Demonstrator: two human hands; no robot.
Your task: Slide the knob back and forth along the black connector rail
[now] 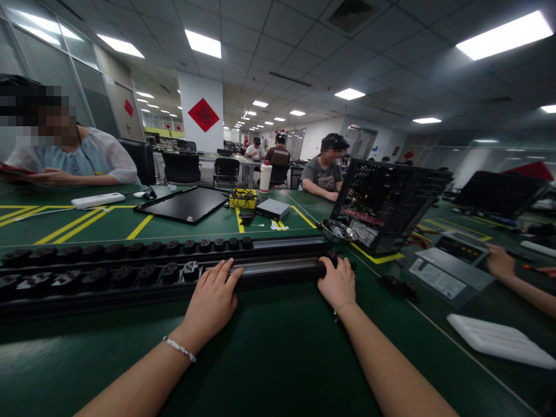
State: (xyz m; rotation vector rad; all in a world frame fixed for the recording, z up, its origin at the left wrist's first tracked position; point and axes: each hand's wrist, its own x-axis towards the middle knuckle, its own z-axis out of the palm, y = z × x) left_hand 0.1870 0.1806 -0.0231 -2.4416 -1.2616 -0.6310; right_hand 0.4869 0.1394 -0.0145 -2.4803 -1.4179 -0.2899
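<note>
Two long black power strips [278,277] lie side by side across the green table, each with a row of round black socket modules [121,274] on its left part. To the right, their channels show a bare grey stretch. My left hand [212,304] is laid over the nearer strip, fingers across its top and thumb at its near side, just right of a grey-and-white socket module [191,269]. At the right end of the same strip, my right hand [337,284] is wrapped round it. The hand hides what is under its fingers.
Behind the strips are a dark flat panel [191,204], a yellow basket of cables [243,198], a grey drive box [273,208] and a metal bowl [339,230]. An open computer case [391,200] stands right. Another person's hand [499,262] touches a power supply [449,272] near white foam [499,340].
</note>
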